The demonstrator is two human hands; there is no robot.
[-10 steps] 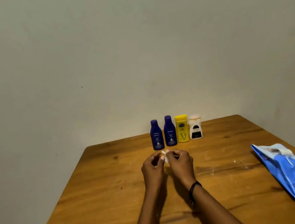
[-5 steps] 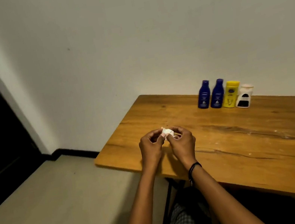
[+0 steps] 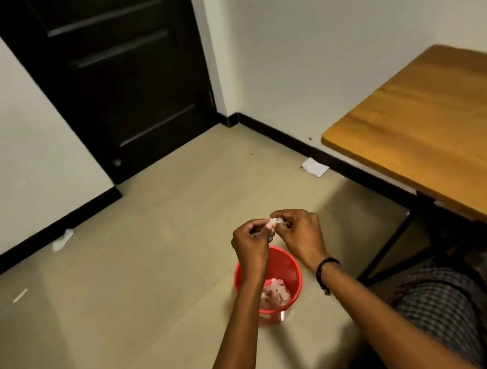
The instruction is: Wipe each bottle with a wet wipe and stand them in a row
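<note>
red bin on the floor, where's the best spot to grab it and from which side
Take the red bin by its rim, coming from above on the right, clear of the left forearm. It stands upright, open-topped, with no handle showing, so pinching the thin edge looks best. The left hand and right hand both pinch the wadded wipe, so one must let go first.

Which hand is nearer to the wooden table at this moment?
Right. The right hand is on the side toward the table, clear of its edge; the left hand is farther out, above the red bin. Both pinch one balled wipe between them.
</note>
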